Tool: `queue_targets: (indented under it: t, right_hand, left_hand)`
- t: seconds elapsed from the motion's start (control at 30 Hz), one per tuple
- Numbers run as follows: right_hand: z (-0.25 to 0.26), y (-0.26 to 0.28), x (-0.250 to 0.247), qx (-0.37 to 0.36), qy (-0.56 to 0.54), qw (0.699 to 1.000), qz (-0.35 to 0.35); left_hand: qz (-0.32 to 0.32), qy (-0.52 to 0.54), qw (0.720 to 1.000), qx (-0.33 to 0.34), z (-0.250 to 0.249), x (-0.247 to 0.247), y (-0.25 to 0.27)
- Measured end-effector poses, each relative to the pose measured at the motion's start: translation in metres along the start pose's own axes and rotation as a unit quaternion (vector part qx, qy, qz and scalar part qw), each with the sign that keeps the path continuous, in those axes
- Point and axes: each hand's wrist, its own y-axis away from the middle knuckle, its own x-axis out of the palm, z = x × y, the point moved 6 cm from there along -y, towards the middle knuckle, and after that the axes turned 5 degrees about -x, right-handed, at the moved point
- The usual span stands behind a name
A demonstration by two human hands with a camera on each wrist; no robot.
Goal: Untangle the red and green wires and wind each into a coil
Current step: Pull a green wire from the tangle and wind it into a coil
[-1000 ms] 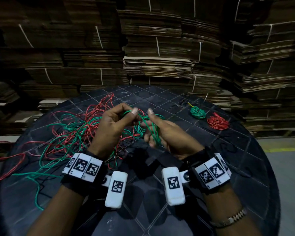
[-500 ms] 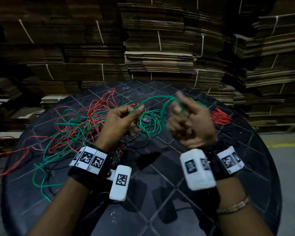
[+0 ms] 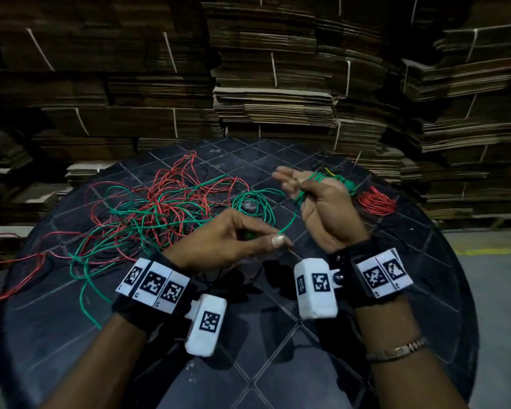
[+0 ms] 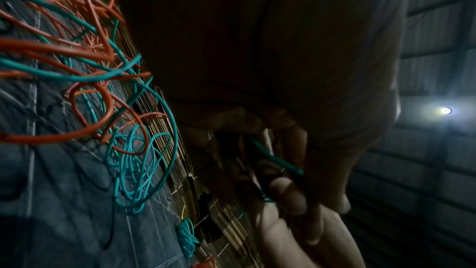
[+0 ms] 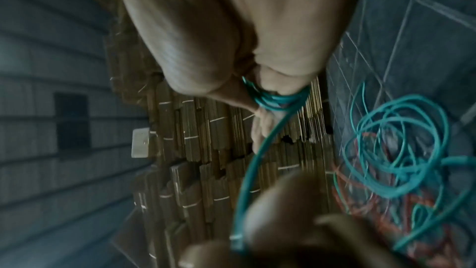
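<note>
A tangle of red and green wires (image 3: 165, 208) lies on the left half of the round dark table (image 3: 278, 364). My left hand (image 3: 278, 239) pinches a green wire (image 3: 289, 219) between thumb and fingers, as the left wrist view also shows (image 4: 278, 162). That wire runs up to my right hand (image 3: 295, 184), held palm-up above the table. Several loops of green wire (image 5: 273, 97) are wound round its outstretched fingers and run in under the thumb. Loose green loops (image 3: 254, 202) trail from there to the tangle.
A small wound green coil (image 3: 350, 185) and a red coil (image 3: 376, 200) lie at the table's far right, just behind my right hand. Tall stacks of flattened cardboard (image 3: 278, 98) rise behind the table. Red wire ends (image 3: 12, 261) hang off the left edge.
My right hand has turned palm-up and stretched its fingers, with green loops round them. My left hand has dropped lower and nearer, drawing the green wire out between the hands.
</note>
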Motion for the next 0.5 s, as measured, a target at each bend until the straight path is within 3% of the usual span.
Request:
queue_targets:
  t: [0.1,0.2,0.33,0.5]
  right_hand:
    - [-0.014,0.008,0.007,0.072,0.14,0.986,0.06]
    - [-0.027,0.02,0.014,0.165,0.159,0.966,0.117]
    - [-0.038,0.034,0.033,0.239,0.212,0.926,0.201]
    - [-0.044,0.035,0.042,0.263,0.161,0.92,0.241]
  left_hand:
    - [-0.124,-0.055,0.987,0.085,-0.01,-0.025,0.004]
    - [-0.232,-0.073,0.963,0.115,-0.012,-0.042,0.009]
    - [-0.275,-0.079,0.951,0.117,-0.007,-0.048,0.009]
    - [-0.345,-0.039,0.928,0.133,-0.011,-0.054,0.014]
